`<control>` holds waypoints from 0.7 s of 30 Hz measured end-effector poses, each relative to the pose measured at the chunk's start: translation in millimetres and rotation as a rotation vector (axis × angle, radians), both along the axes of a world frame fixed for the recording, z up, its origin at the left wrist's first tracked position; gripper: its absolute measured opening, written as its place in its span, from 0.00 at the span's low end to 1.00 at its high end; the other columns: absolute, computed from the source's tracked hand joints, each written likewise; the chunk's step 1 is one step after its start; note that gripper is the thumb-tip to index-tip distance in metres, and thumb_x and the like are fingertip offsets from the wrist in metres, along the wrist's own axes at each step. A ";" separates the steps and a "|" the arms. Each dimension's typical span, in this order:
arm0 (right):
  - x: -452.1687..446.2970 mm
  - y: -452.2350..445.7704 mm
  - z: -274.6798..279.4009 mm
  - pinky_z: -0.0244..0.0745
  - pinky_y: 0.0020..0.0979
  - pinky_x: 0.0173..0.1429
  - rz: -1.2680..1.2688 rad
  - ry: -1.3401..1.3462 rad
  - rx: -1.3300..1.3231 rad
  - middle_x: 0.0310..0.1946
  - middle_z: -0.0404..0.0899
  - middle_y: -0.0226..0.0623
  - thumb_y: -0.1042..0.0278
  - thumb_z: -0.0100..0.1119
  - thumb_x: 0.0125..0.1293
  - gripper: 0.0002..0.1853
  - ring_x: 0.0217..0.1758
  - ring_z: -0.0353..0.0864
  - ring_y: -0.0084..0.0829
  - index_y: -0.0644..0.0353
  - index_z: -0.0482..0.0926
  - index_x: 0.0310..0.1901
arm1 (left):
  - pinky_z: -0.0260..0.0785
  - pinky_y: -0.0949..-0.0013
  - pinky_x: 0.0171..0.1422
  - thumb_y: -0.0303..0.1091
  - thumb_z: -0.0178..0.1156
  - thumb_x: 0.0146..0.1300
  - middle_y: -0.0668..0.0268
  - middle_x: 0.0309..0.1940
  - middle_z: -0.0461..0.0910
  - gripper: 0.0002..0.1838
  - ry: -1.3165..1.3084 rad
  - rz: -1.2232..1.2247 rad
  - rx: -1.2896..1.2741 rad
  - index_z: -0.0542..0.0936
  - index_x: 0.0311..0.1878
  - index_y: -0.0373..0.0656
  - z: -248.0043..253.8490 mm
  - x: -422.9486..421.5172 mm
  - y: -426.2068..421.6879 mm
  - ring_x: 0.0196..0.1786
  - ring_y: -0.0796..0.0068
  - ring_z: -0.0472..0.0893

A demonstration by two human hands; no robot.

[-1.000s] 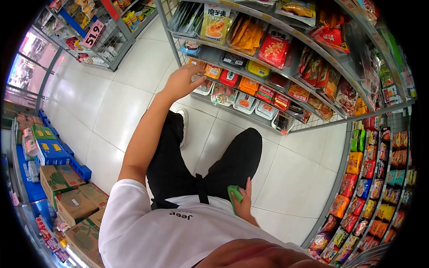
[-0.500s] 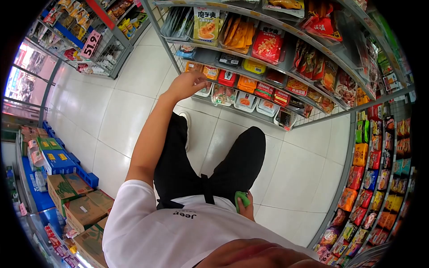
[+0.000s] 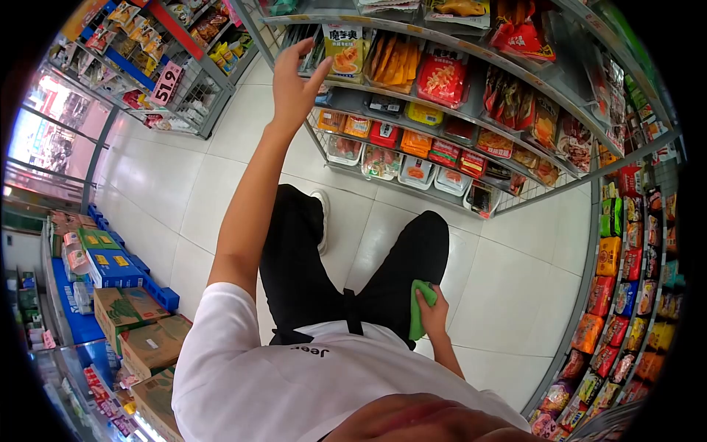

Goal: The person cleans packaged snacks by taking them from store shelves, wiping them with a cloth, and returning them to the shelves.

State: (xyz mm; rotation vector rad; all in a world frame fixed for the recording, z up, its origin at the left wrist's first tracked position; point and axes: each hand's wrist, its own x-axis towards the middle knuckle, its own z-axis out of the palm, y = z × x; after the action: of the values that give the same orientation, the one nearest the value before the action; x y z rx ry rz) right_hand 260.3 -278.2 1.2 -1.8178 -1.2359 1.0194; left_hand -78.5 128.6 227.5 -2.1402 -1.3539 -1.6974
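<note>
My left hand [image 3: 294,81] is stretched out at the upper shelf of the rack, thumb and fingers apart, with nothing in it. Just right of it stands a green and yellow snack pack [image 3: 344,55] in a tray, and other packs lie partly behind the fingers. Whether the fingertips touch the packs or the shelf, I cannot tell. By my right thigh, my right hand [image 3: 434,311] grips a green cloth [image 3: 417,313], which hangs down. Orange packs [image 3: 394,62] and a red pack [image 3: 444,76] fill the trays further right.
Below the upper shelf, a lower row holds small boxed packs [image 3: 416,144] and white trays [image 3: 451,180]. Curved shelves of snacks [image 3: 607,276] stand at the right. Cardboard boxes [image 3: 151,344] and a blue pallet [image 3: 160,296] are at the left. Another wire rack [image 3: 191,88] is at the upper left.
My left hand has risen from the lower row to the upper shelf, and its fingers have spread. My right hand has moved slightly forward with the cloth, which now hangs longer. The view has shifted slightly.
</note>
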 end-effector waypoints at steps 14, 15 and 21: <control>3.2 -6.9 -11.7 0.79 0.35 0.44 -0.034 0.053 0.013 0.35 0.86 0.45 0.62 0.73 0.68 0.16 0.37 0.86 0.36 0.63 0.81 0.49 | 0.76 0.65 0.45 0.45 0.76 0.61 0.62 0.45 0.88 0.27 -0.021 0.049 -0.137 0.83 0.56 0.38 -2.3 -8.5 56.5 0.43 0.71 0.83; 2.4 -7.4 -11.3 0.79 0.35 0.44 -0.039 0.064 0.008 0.35 0.86 0.45 0.62 0.73 0.68 0.16 0.37 0.86 0.36 0.63 0.81 0.49 | 0.76 0.66 0.45 0.44 0.76 0.61 0.63 0.44 0.88 0.25 -0.054 -0.005 -0.216 0.83 0.55 0.38 -0.4 -8.8 54.1 0.41 0.73 0.83; 4.4 -6.9 -6.3 0.79 0.34 0.43 -0.025 0.064 0.000 0.34 0.86 0.44 0.63 0.73 0.68 0.15 0.36 0.86 0.33 0.63 0.82 0.49 | 0.71 0.77 0.42 0.39 0.73 0.68 0.70 0.37 0.86 0.17 -0.078 -0.160 -0.404 0.85 0.51 0.36 3.6 -14.2 52.9 0.37 0.84 0.79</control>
State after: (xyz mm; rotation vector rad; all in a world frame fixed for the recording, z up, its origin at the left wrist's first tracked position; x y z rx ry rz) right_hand 264.7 -285.1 -5.1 -1.7827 -1.1717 1.0551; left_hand -92.7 181.5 231.1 -2.4742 -1.7162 -1.6958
